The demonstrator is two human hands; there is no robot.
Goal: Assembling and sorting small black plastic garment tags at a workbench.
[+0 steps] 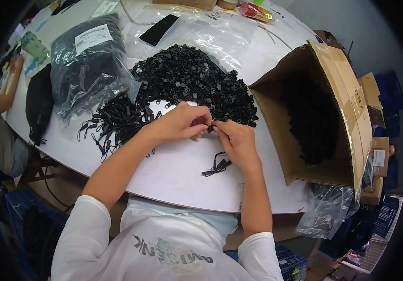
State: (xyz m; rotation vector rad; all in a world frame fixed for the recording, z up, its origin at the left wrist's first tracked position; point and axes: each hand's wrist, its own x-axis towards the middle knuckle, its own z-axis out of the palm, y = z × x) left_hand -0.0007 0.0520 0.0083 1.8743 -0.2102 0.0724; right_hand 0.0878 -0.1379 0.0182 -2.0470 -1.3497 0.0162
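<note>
My left hand (182, 122) and my right hand (239, 140) meet over the white table, fingertips pinched from both sides on a small black piece (210, 128). It looks like a zipper slider, but the fingers cover most of it. Just beyond them spreads a large heap of black zipper sliders (187, 75). Beside my left forearm lies a pile of black cord zipper pulls (124, 117) with thin loops. A few more cord pulls (217, 166) rest on the table below my right hand.
A cardboard box (276, 136) lies tipped on the right, its opening toward me, with black items inside. At the back left sits a full plastic bag (86, 61); a black phone (159, 30) lies behind the heap. Another person's arm (11, 86) shows at far left.
</note>
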